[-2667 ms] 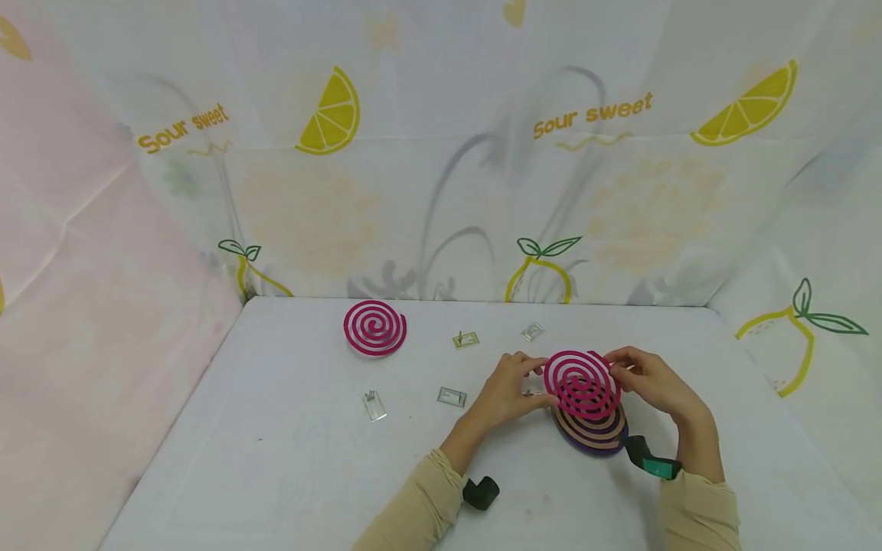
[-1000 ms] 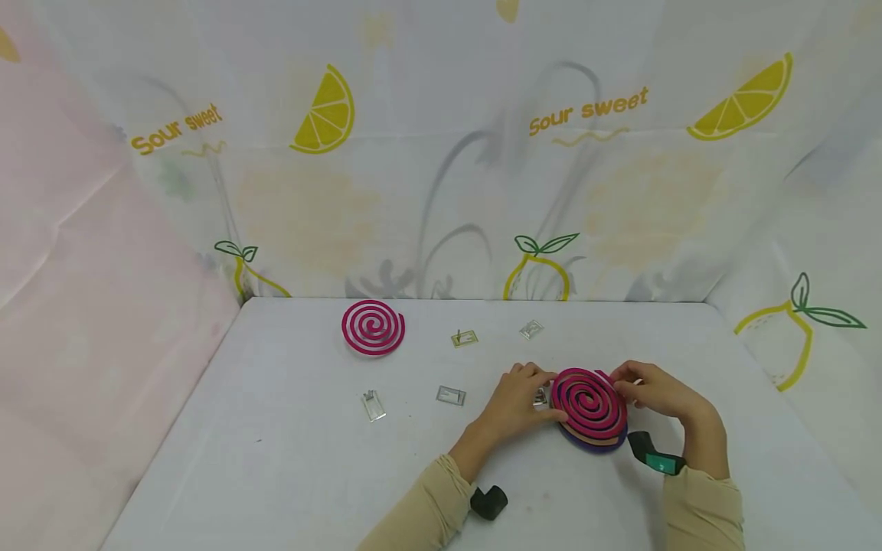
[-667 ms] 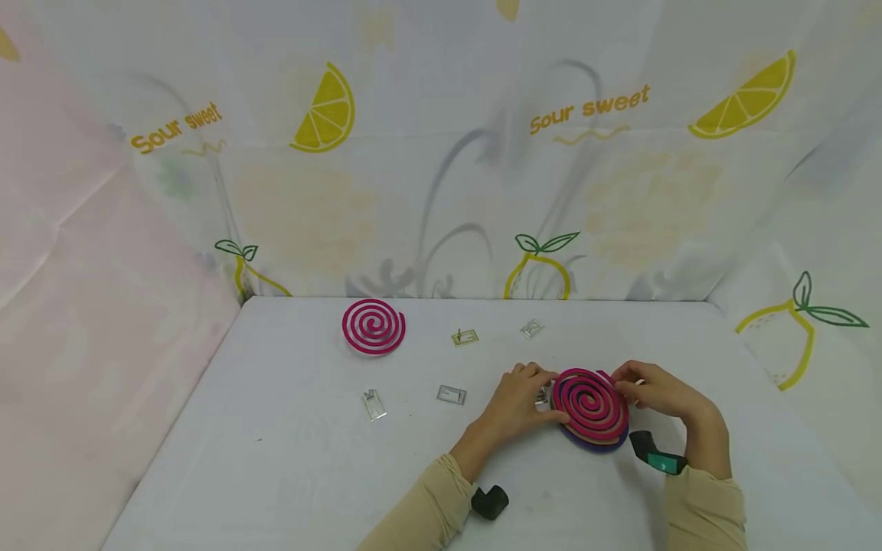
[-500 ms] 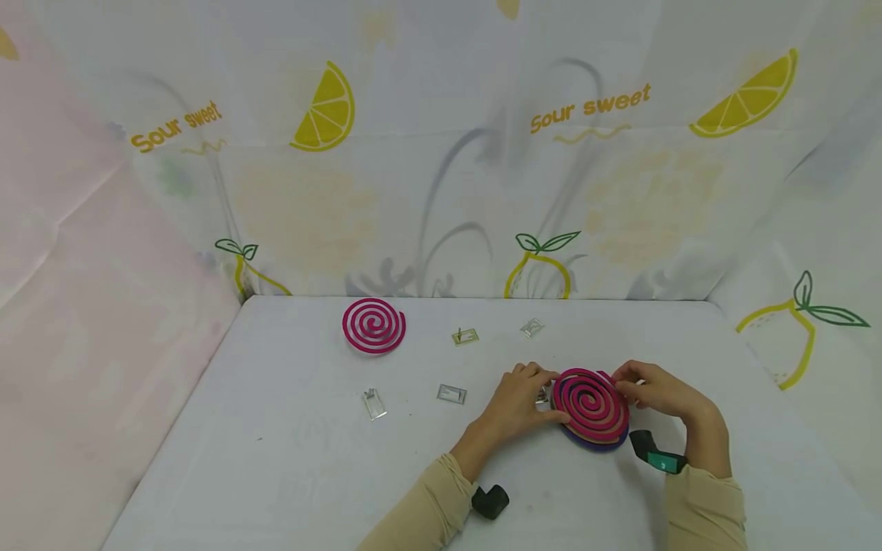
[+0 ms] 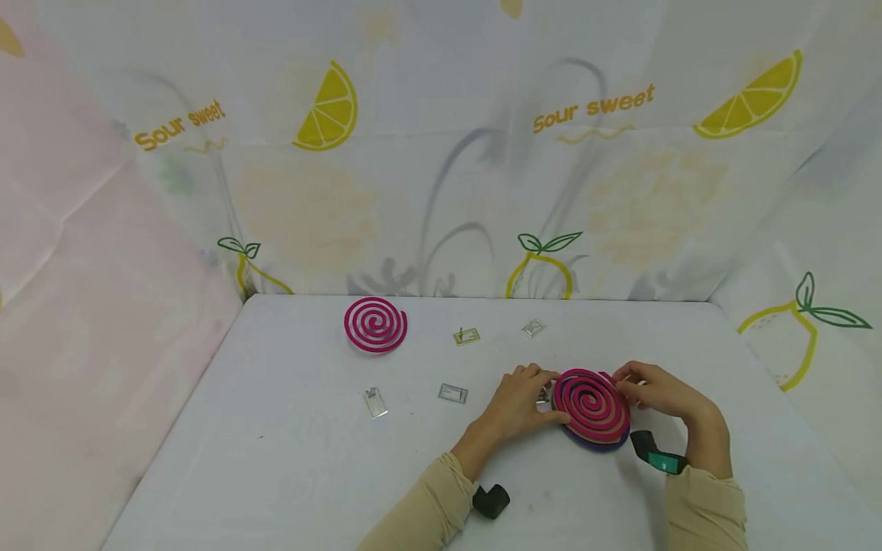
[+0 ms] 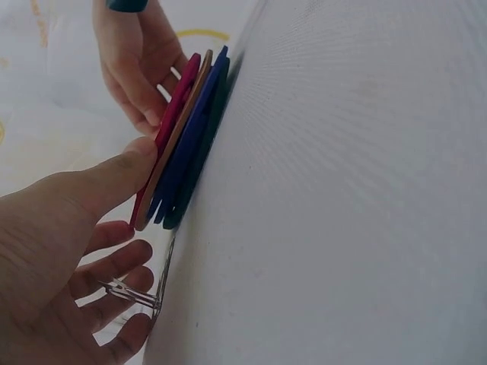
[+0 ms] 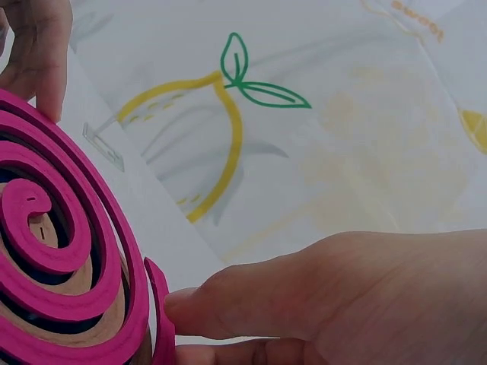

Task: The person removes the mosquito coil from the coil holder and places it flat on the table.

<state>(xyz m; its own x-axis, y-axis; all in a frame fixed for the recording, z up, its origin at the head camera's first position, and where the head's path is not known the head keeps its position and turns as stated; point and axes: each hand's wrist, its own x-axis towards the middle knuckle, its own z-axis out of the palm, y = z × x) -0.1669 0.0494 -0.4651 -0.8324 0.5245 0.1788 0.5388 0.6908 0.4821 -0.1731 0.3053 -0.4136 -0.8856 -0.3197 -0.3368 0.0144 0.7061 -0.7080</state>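
Note:
A pink mosquito coil [image 5: 590, 405] lies on top of a stack of coils. In the left wrist view, a brown coil [image 6: 176, 144], a blue coil [image 6: 186, 144] and a green coil [image 6: 199, 163] show beneath it. My left hand [image 5: 518, 403] holds the pink coil's left edge between thumb and fingers. At its upper right, my right hand [image 5: 660, 389] pinches the coil's outer end, seen close up in the right wrist view. A small metal coil stand [image 6: 133, 293] stands beside my left fingers, partly hidden by them.
Another pink coil [image 5: 375, 325] sits at the back left of the white table [image 5: 276, 474]. Loose metal stands lie about: a gold one [image 5: 466, 337], silver ones at the back [image 5: 534, 328], middle [image 5: 452, 393] and left [image 5: 375, 402]. A printed cloth [image 5: 441, 153] backs the table.
Both hands have lowered the pink coil toward the near side, onto the brown one. Over the last second hands and coil have stayed almost still.

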